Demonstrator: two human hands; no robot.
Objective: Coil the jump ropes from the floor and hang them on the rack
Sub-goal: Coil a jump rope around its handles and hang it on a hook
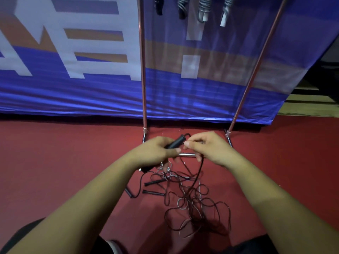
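Observation:
My left hand (158,150) grips the black handles (176,142) of a jump rope, held above the floor. My right hand (205,146) pinches that rope's thin dark cord (200,167) close to the handle tip. The cord drops from my right hand into a tangle of dark and silvery ropes (194,208) on the red floor. Two more black handles (153,182) lie in the tangle. The metal rack (144,74) stands in front of me, with several coiled ropes (203,8) hanging at its top.
A blue banner (73,70) with white and orange lettering hangs behind the rack. The rack's base bar (186,154) lies on the red floor (55,153) just under my hands, with its feet at both sides. Wooden steps (310,101) show at the right edge.

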